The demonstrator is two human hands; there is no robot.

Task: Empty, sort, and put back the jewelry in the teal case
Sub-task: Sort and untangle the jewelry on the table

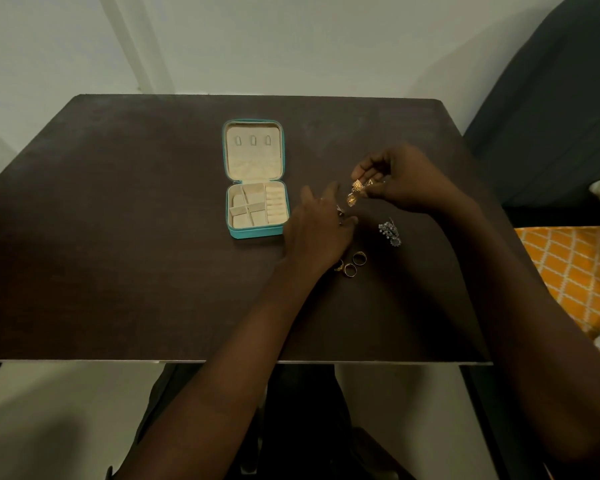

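A small square teal zip-around jewelry case with a cream velvet lining (pixel 255 181) lies open on a dark brown wooden tabletop (pixel 118 237), its compartments looking empty. Just right of it, the right hand (pixel 406 180) pinches a gold dangling earring (pixel 355 192) above the surface, fingers curled round its top. The left hand (pixel 317 233) rests low over the tabletop between case and jewelry, fingers relaxed and spread; something small and dark lies at its fingertips, too unclear to name. Nearer the person sit three gold band rings (pixel 352 263), close together, and a silver beaded cluster of earrings (pixel 390 232) just beside them.

Likely risks: the dangling earring could slip from a light pinch and bounce off the tabletop; the left wrist, close above the rings, could nudge them into the silver cluster, undoing the sorting; loose rings may roll.
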